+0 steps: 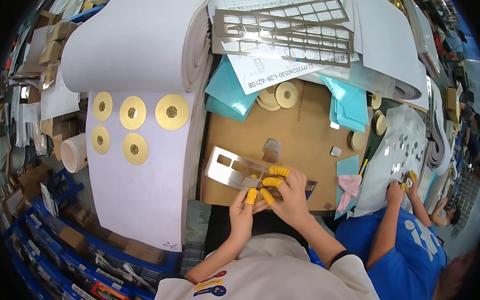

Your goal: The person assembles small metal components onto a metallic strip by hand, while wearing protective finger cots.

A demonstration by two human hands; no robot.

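Observation:
A thin silver metal frame strip (pixel 225 177) with rectangular cut-outs is held tilted above the brown cardboard work surface (pixel 298 118). My left hand (pixel 242 212) grips its lower edge, a yellow finger cot on the thumb. On the strip's right end, the yellow-capped fingers of my right hand (pixel 286 193) press closed around it. Whatever lies under those fingertips is partly hidden. Just beyond the strip are small grey metallic squares (pixel 272 147). A dark blue card (pixel 310 189) shows beside my right hand.
Several gold discs (pixel 172 112) lie on a white paper stack (pixel 139 199) at left; more gold discs (pixel 286 95) rest on the cardboard. Similar metal frames (pixel 284 37) lie at the back. Teal sheets (pixel 347 101) and a pink cloth (pixel 349 187) are right, beside a co-worker in blue (pixel 392 250).

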